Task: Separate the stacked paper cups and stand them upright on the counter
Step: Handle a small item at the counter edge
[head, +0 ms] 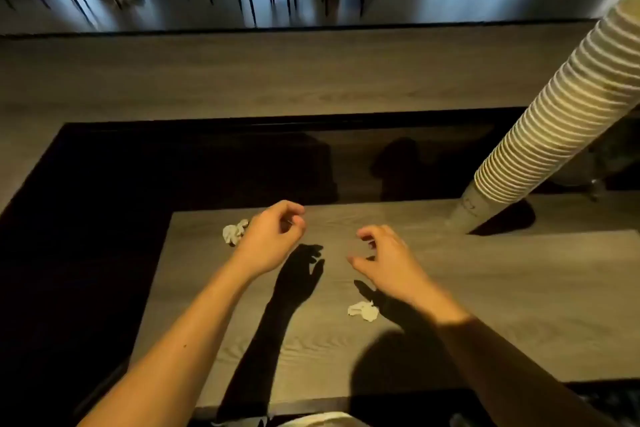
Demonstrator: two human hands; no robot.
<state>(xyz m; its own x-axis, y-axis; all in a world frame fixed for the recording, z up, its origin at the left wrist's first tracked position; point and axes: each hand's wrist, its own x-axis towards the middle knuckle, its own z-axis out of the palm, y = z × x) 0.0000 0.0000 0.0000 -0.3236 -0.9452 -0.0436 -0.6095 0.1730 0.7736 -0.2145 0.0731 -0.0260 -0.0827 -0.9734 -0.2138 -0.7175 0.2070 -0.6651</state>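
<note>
Tall stack of paper cups point(557, 107) stands at the tabletop's point(485, 288) far right corner. Left hand point(268, 243) and right hand point(388, 260) hover over the tabletop centre, fingers loosely curled, apart, holding nothing. Two crumpled paper scraps point(363, 310) lie nearby.

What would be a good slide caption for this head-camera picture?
Two empty bare hands, left and right, hover above a grey wooden counter beside a tall stack of white paper cups.
</note>
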